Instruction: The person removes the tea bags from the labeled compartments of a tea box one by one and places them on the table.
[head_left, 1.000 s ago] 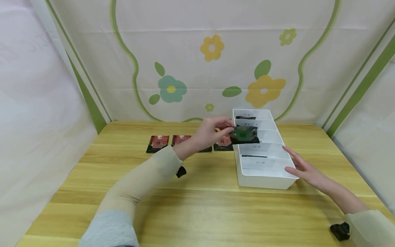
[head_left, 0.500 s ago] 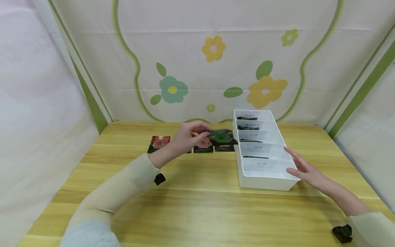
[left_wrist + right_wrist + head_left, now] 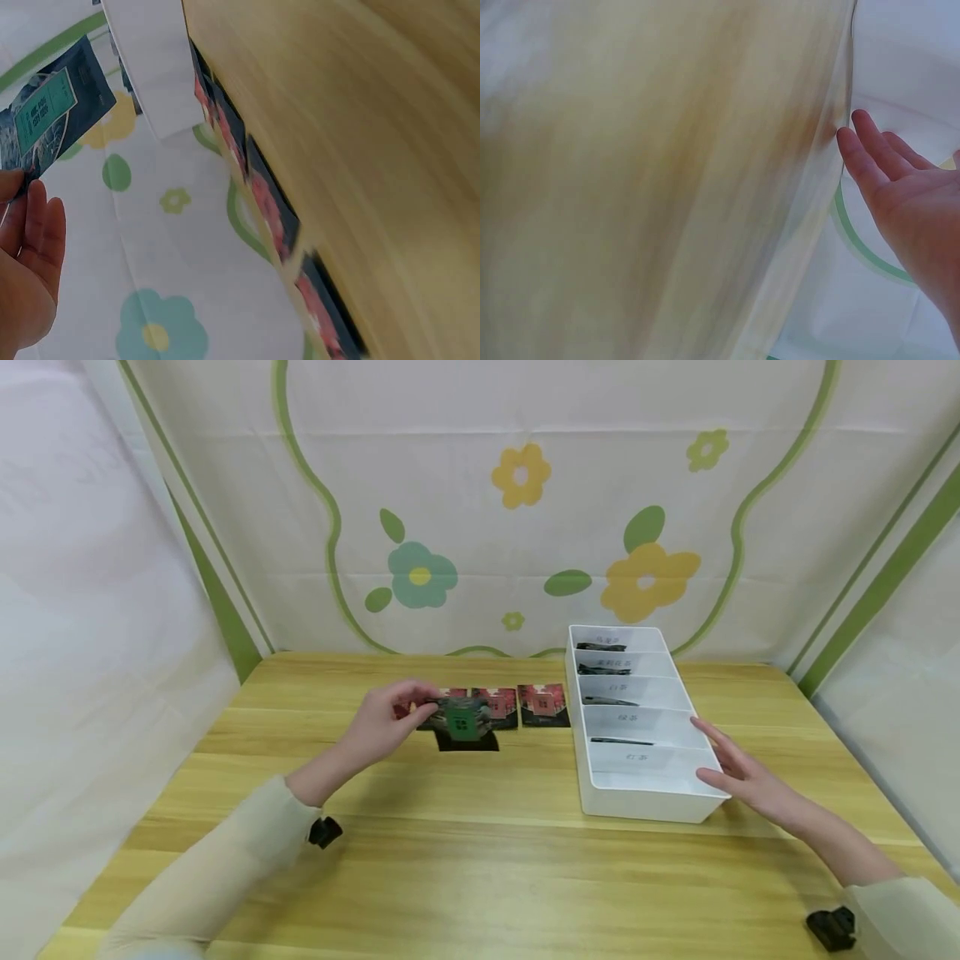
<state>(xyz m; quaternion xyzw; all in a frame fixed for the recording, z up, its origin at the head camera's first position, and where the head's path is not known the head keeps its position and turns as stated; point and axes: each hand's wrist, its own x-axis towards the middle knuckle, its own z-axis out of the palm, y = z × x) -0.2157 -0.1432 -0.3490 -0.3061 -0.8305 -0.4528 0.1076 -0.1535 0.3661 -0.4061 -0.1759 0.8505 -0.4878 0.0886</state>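
Between thumb and fingers, my left hand pinches a black tea sachet with a green label by its left edge. The sachet hangs above the table, in front of a row of black-and-red sachets, and partly covers them. In the left wrist view the same green-labelled sachet is held at its lower corner. My right hand rests with extended fingers on the right side of a white divided box; the right wrist view shows straight fingers against its wall.
Labelled compartments divide the box lengthwise; dark sachets stand in several, while the front one shows none. The wooden table runs up to a flowered cloth backdrop. Black wrist devices sit at both sleeves.
My left hand has carried the green-labelled sachet leftward from over the box to the row of red sachets, and lower. The right hand has stayed at the box's side.
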